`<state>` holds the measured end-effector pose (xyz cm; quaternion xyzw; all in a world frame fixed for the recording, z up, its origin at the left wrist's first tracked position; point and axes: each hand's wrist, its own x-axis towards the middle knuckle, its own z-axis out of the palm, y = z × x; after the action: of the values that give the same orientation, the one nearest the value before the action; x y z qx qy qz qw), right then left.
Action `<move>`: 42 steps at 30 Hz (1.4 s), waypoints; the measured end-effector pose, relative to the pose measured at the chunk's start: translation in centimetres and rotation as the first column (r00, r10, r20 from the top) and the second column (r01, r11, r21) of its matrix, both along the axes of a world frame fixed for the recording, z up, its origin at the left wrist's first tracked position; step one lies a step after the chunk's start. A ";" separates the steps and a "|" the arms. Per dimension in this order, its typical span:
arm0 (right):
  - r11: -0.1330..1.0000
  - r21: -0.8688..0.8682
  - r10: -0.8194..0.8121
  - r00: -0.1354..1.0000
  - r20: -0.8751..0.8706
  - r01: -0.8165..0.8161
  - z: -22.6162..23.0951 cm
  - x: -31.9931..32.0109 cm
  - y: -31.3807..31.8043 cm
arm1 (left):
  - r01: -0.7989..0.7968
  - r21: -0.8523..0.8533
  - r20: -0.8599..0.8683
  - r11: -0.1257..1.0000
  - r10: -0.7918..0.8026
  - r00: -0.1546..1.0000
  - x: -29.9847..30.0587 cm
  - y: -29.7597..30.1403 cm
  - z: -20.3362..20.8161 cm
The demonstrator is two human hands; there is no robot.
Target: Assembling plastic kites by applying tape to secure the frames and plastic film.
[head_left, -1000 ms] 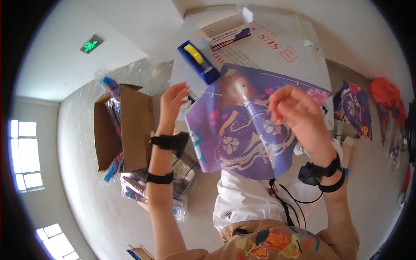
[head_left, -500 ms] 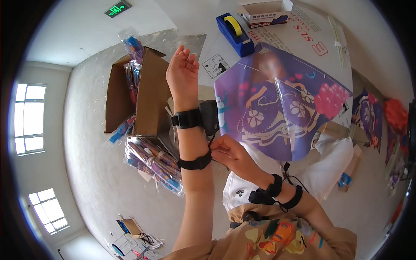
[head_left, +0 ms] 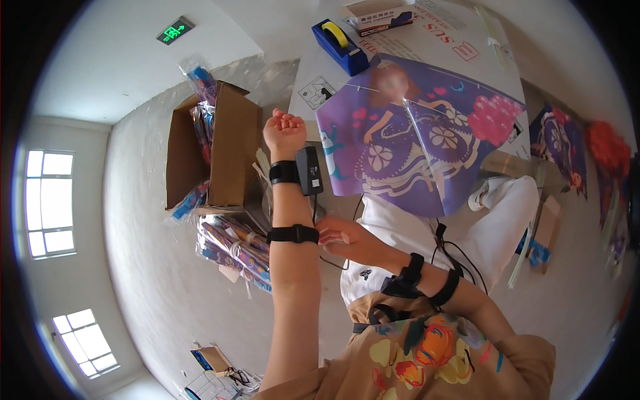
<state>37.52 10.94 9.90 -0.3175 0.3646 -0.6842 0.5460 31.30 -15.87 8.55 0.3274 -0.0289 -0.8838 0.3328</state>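
Observation:
My left hand (head_left: 285, 133) is raised palm up, its fingers curled into a loose fist with nothing in it. On that wrist a black band carries a small black box (head_left: 309, 171), and a thin cable runs down from it. Further down the forearm sits a black strap (head_left: 293, 234). My right hand (head_left: 345, 239) is at the inner edge of this strap, thumb and fingers closed on it; the fingertips are partly hidden. A purple kite (head_left: 400, 143) printed with a figure in a dress lies spread over the table edge and my lap.
A blue tape dispenser (head_left: 341, 50) and a small open carton (head_left: 380, 17) stand on the printed table top (head_left: 433, 57). At left, a cardboard box (head_left: 233, 153) holds wrapped bundles, with more plastic-wrapped bundles (head_left: 233, 247) below it. Colourful kites (head_left: 560, 143) hang at right.
My left hand has curled from half-open fingers into a loose fist and moved lower in view. The right hand has shifted from the cable beside the strap down to the strap's edge.

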 end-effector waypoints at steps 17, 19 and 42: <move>0.945 0.157 0.126 0.764 0.633 -0.286 -1.0 4.2 1.5 | 0.831 -0.391 0.914 0.396 0.275 0.299 11.3 2.6 -14.5; 0.947 0.099 0.132 0.654 0.745 -0.304 -0.8 4.3 0.7 | 0.869 -0.313 0.938 0.382 0.268 0.220 11.4 3.3 -14.4; 0.829 0.139 0.296 0.635 0.714 -0.542 -1.2 -1.6 2.3 | 0.746 -0.190 0.848 0.638 -0.277 0.452 5.3 2.5 -14.6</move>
<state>35.91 13.28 8.67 -0.0298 0.1725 -0.5284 0.8308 36.56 -13.38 -6.09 0.5272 -0.5152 -0.6725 0.0668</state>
